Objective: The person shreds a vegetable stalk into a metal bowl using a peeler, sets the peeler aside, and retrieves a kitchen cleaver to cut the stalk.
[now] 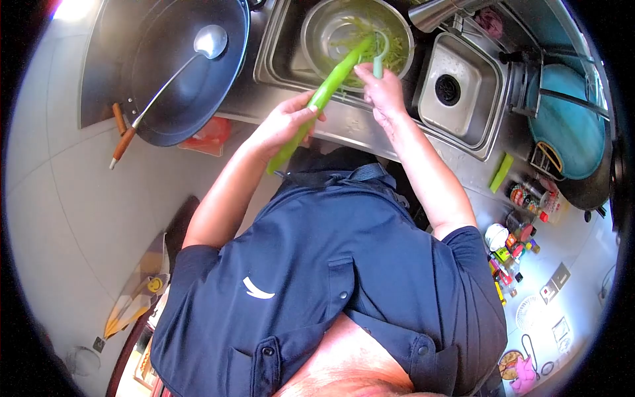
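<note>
A long green stalk-like vegetable (pixel 331 83) slants from the person's waist up over a steel bowl (pixel 317 33). My left hand (pixel 296 118) is wrapped round its lower middle. In my right hand (pixel 383 91) is a pale green peeler (pixel 378 65), whose head lies by the upper end of the vegetable. Green peelings (pixel 397 49) lie in the bowl, which sits in the left sink basin (pixel 281 66).
A large wok (pixel 172 86) with a ladle (pixel 210 41) stands at the left. Right of the bowl are a small sink basin (pixel 456 116), a green piece (pixel 501 173) on the counter, a blue-green basin (pixel 565 126) and several bottles (pixel 506 261).
</note>
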### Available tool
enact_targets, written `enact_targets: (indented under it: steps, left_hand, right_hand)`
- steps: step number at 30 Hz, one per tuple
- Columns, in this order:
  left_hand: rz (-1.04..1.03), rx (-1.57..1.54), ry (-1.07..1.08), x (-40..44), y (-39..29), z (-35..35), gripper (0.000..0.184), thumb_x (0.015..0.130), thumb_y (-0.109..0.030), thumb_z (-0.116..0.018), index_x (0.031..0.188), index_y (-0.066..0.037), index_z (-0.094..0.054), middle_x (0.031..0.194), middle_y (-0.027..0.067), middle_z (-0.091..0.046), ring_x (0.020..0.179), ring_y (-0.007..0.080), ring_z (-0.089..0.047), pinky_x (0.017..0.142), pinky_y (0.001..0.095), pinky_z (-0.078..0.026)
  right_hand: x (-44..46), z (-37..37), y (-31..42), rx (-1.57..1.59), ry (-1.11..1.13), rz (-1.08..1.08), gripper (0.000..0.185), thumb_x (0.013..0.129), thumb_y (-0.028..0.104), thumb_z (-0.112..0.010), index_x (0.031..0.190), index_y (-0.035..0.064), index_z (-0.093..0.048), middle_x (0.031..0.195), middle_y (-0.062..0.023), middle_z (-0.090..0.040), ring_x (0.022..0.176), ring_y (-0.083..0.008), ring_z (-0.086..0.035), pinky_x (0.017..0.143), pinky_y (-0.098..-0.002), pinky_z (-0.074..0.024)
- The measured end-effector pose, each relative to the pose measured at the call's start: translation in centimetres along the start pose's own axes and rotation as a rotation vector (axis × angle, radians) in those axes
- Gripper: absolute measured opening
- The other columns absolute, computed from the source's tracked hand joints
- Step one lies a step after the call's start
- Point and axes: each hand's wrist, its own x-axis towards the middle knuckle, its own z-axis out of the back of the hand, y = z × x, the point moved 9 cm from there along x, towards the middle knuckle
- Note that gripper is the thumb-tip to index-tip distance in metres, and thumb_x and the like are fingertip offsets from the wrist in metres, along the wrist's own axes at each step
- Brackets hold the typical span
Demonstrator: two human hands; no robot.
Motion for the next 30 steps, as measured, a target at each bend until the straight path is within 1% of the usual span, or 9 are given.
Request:
enact_targets:
  steps: [2, 6, 10, 14, 17, 20, 23, 25, 30]
  left_hand:
    - [0.024, -0.046, -0.008, -0.1, 0.2, 0.2, 0.055, 0.102, -0.023, -0.057, 0.152, -0.007, -0.044, 0.104, 0.0042, -0.066, 0.075, 0.0104, -0.059, 0.064, 0.0246, -0.052]
    - [0.069, -0.152, -0.042, -0.1, 0.6, 1.2, 0.057, 0.098, -0.016, -0.053, 0.153, -0.006, -0.043, 0.106, 0.0066, -0.067, 0.077, 0.0123, -0.060, 0.067, 0.0268, -0.052]
    - [0.043, -0.167, -0.045, -0.1, -0.1, 1.2, 0.063, 0.093, -0.010, -0.049, 0.154, -0.004, -0.041, 0.114, 0.0088, -0.066, 0.082, 0.0134, -0.060, 0.072, 0.0272, -0.053]
    - [0.002, -0.112, 0.022, 0.3, -0.7, 0.2, 0.062, 0.095, -0.012, -0.053, 0.155, -0.003, -0.039, 0.121, 0.0090, -0.066, 0.085, 0.0127, -0.060, 0.075, 0.0262, -0.052]
    - [-0.056, -0.073, 0.110, 0.7, -1.1, -1.2, 0.064, 0.097, -0.016, -0.058, 0.156, -0.003, -0.037, 0.123, 0.0087, -0.066, 0.086, 0.0117, -0.059, 0.077, 0.0254, -0.052]
    - [-0.092, -0.092, 0.171, 0.8, -1.2, -2.1, 0.064, 0.100, -0.022, -0.062, 0.155, -0.003, -0.037, 0.125, 0.0087, -0.066, 0.086, 0.0103, -0.059, 0.075, 0.0246, -0.053]
    - [-0.028, -0.146, 0.143, 0.2, -0.5, -1.9, 0.060, 0.102, -0.025, -0.060, 0.154, -0.004, -0.039, 0.122, 0.0076, -0.066, 0.080, 0.0101, -0.061, 0.069, 0.0243, -0.053]
    - [0.073, -0.108, 0.156, -0.6, 1.2, -1.2, 0.050, 0.102, -0.028, -0.060, 0.145, -0.005, -0.048, 0.113, 0.0045, -0.066, 0.073, 0.0095, -0.061, 0.059, 0.0241, -0.052]
    - [0.017, -0.083, 0.191, -1.8, 1.0, -1.4, 0.040, 0.102, -0.031, -0.062, 0.131, -0.007, -0.052, 0.100, 0.0009, -0.062, 0.065, 0.0064, -0.056, 0.050, 0.0208, -0.046]
  right_hand:
    - [1.4, 1.3, -0.2, 0.003, -0.026, 0.048, 0.020, 0.089, 0.022, -0.079, 0.099, 0.0067, -0.070, 0.074, 0.0024, -0.059, 0.052, -0.0042, -0.044, 0.044, -0.0228, -0.0324]
    - [4.1, 5.8, 1.2, -0.247, -0.271, 0.160, 0.021, 0.088, 0.019, -0.078, 0.104, 0.0054, -0.076, 0.090, -0.0032, -0.072, 0.064, -0.0086, -0.056, 0.054, -0.0271, -0.0433]
    - [4.2, 5.6, 1.7, -0.356, -0.183, 0.114, 0.032, 0.094, 0.021, -0.072, 0.121, 0.0047, -0.072, 0.095, -0.0057, -0.073, 0.068, -0.0110, -0.064, 0.058, -0.0307, -0.0535]
    - [2.8, 3.1, 0.3, -0.171, -0.106, 0.019, 0.031, 0.097, 0.026, -0.070, 0.122, 0.0069, -0.070, 0.097, -0.0050, -0.072, 0.070, -0.0098, -0.061, 0.058, -0.0281, -0.0509]
    - [0.7, -0.7, 0.0, 0.283, 0.043, -0.163, 0.026, 0.101, 0.031, -0.066, 0.117, 0.0114, -0.064, 0.106, -0.0030, -0.072, 0.068, -0.0059, -0.048, 0.059, -0.0177, -0.0398]
    - [1.3, -2.3, 0.7, 0.408, 0.233, -0.068, 0.024, 0.103, 0.030, -0.063, 0.117, 0.0101, -0.063, 0.109, -0.0027, -0.073, 0.068, -0.0030, -0.046, 0.057, -0.0179, -0.0390]
    - [1.6, -2.0, 2.2, 0.364, 0.205, -0.019, 0.023, 0.104, 0.028, -0.061, 0.118, 0.0095, -0.061, 0.109, -0.0033, -0.073, 0.067, -0.0015, -0.044, 0.056, -0.0180, -0.0383]
    - [2.2, -1.3, 2.8, 0.342, 0.189, 0.027, 0.022, 0.104, 0.028, -0.060, 0.116, 0.0094, -0.061, 0.109, -0.0040, -0.074, 0.066, -0.0023, -0.043, 0.056, -0.0186, -0.0383]
    - [2.3, 0.2, 1.5, 0.230, 0.114, -0.055, 0.026, 0.105, 0.030, -0.059, 0.115, 0.0071, -0.064, 0.107, -0.0051, -0.074, 0.065, -0.0047, -0.047, 0.055, -0.0209, -0.0409]
